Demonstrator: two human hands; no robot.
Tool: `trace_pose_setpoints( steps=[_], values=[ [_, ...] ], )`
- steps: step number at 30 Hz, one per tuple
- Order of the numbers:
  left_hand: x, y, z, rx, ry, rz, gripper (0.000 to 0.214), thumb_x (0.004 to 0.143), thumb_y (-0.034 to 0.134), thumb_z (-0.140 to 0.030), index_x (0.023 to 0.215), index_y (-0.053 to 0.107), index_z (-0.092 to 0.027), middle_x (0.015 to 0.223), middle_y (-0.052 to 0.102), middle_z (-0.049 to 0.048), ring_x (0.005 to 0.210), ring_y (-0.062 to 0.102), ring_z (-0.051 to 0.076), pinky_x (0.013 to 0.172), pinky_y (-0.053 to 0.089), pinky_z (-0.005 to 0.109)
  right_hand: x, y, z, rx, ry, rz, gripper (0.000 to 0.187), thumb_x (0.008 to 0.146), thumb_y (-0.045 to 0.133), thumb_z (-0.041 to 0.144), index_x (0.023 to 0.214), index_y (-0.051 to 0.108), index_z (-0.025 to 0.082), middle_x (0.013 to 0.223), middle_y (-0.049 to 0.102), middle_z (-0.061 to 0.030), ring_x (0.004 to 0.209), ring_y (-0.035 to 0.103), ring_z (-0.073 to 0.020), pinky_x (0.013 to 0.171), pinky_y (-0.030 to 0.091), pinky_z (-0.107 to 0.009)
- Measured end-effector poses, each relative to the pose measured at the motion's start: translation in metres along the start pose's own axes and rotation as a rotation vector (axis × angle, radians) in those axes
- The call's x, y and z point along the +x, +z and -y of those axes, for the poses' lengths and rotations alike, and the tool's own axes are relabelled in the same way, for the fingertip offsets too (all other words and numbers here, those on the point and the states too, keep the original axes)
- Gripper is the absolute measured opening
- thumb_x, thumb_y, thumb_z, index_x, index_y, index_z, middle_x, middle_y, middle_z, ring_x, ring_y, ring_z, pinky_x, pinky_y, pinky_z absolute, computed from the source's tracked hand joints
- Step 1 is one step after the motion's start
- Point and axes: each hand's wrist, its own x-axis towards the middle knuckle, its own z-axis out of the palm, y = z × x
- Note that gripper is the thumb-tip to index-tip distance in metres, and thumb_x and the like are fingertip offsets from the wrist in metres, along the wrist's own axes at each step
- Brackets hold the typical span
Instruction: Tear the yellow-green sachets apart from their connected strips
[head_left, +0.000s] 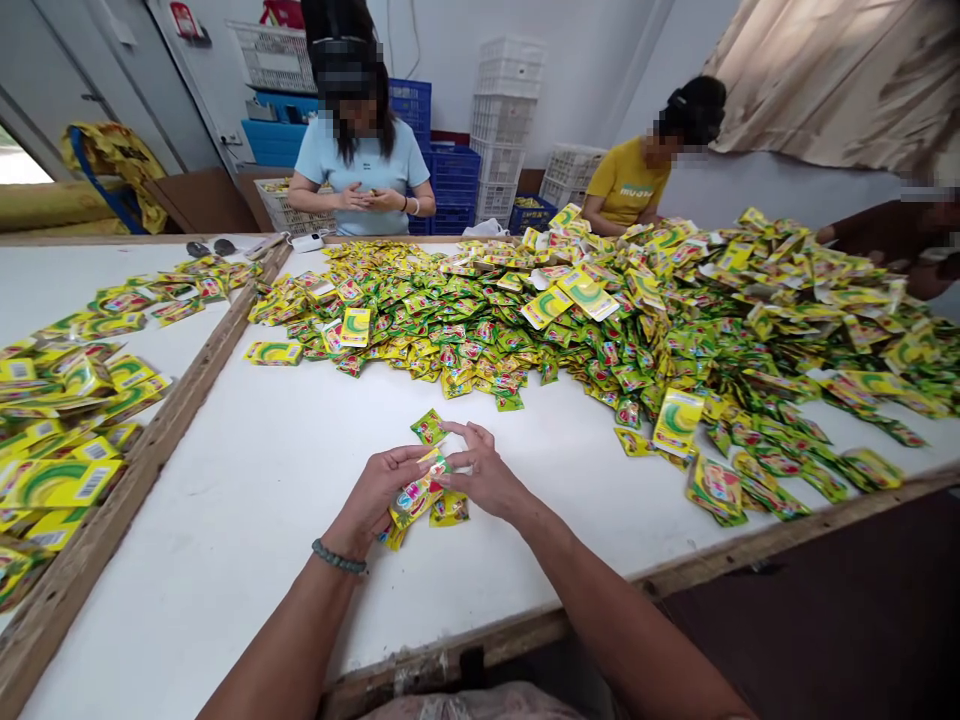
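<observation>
White plastic crates [508, 110] stand stacked along the back wall beside blue crates [454, 190]; a low blue crate [531, 215] holds yellow pieces. The carton [417, 492] is slim and yellow, printed with large, bright lettering and a patch of red, and sits tilted between the hands, near the front edge of the white table [225, 520]. The left hand [384, 488] grips its side between thumb and fingers. The right hand [484, 472] has fingers bent at its upper end; whether they pinch anything, I cannot tell. A green sachet [428, 427] lies just beyond, near the pile [480, 310].
</observation>
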Motion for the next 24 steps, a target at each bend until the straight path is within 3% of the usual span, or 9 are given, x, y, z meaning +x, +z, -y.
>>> trace_pose_setpoints(
  steps=[2,6,8,15,21,24],
  values=[
    [0.001,0.002,0.001,0.005,-0.007,-0.003,0.036,0.062,0.076,-0.016,0.096,0.065,-0.01,0.073,0.071,0.0066,0.062,0.066,0.016,0.06,0.051,0.025,-0.001,0.004,-0.002,0.019,0.006,-0.032,0.011,0.066,0.072,0.034,0.076,0.072,0.029,0.136,0.042,0.0046,0.129,0.017,-0.0282,0.105,0.016,-0.048],
    [0.002,0.008,0.004,-0.037,0.036,-0.067,0.042,0.059,0.078,-0.014,0.098,0.064,-0.01,0.077,0.072,0.0073,0.063,0.066,0.017,0.061,0.052,0.026,-0.007,0.017,-0.001,0.064,0.107,-0.326,0.014,0.063,0.074,0.034,0.073,0.071,0.026,0.125,0.051,-0.0004,0.121,0.029,-0.0258,0.103,0.024,-0.043],
    [0.002,0.009,0.004,-0.061,0.04,-0.089,0.041,0.059,0.078,-0.015,0.097,0.064,-0.009,0.077,0.072,0.0081,0.063,0.066,0.017,0.06,0.052,0.026,-0.009,0.019,0.001,0.057,0.115,-0.389,0.015,0.061,0.075,0.036,0.07,0.07,0.025,0.121,0.052,-0.002,0.119,0.03,-0.0257,0.102,0.026,-0.041],
    [0.0,0.004,0.002,-0.059,0.028,-0.082,0.039,0.058,0.078,-0.014,0.095,0.065,-0.01,0.074,0.072,0.0076,0.059,0.065,0.016,0.058,0.053,0.025,-0.01,0.01,0.001,0.038,-0.014,-0.121,0.013,0.07,0.069,0.04,0.073,0.073,0.027,0.125,0.05,-0.0013,0.123,0.027,-0.0248,0.104,0.024,-0.041],
    [0.002,0.003,-0.001,-0.083,0.049,-0.075,0.036,0.06,0.077,-0.017,0.094,0.065,-0.01,0.076,0.071,0.0072,0.059,0.064,0.014,0.057,0.051,0.022,-0.012,0.018,0.004,0.052,0.023,-0.352,0.032,0.065,0.073,0.042,0.093,0.071,0.029,0.116,0.054,-0.0057,0.117,0.037,-0.0236,0.101,0.03,-0.039],
    [0.002,0.001,-0.001,-0.079,0.054,-0.063,0.035,0.062,0.076,-0.019,0.094,0.065,-0.01,0.076,0.071,0.0071,0.061,0.064,0.014,0.058,0.05,0.022,-0.008,0.016,0.007,0.091,0.019,-0.213,0.031,0.066,0.071,0.044,0.095,0.071,0.031,0.116,0.055,-0.0046,0.117,0.038,-0.0245,0.1,0.031,-0.039]
  ],
)
